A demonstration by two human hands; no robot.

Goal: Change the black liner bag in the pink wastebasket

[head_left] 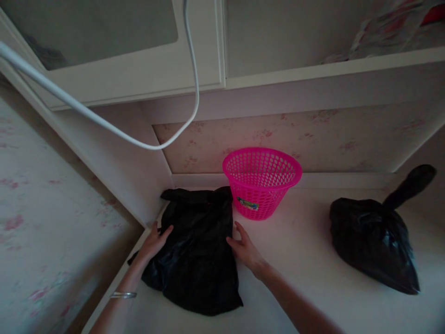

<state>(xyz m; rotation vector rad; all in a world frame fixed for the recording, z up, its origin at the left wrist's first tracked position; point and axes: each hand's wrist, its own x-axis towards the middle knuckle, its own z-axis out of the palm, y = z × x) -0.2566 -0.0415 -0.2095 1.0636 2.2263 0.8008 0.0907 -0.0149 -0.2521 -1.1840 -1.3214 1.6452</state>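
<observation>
A black plastic bag (198, 260) lies spread on the white surface, its handles toward the wall. At the bag's left edge is my left hand (155, 242), thumb over the plastic and fingers apart. My right hand (244, 247) rests along the bag's right edge, thumb and fingers spread, with nothing gripped between them. Just behind my right hand stands a pink perforated plastic basket (259, 197), upright, with a small label on its front. The bag's top right corner touches or overlaps the basket's left side.
A second black plastic bag (371, 236), filled and knotted, sits at the right. A white cable (149, 146) hangs in a loop in front of the cabinet (205, 60) above. Wallpapered wall (41, 232) bounds the left side. On the upper shelf (333, 69) lies a clear plastic package.
</observation>
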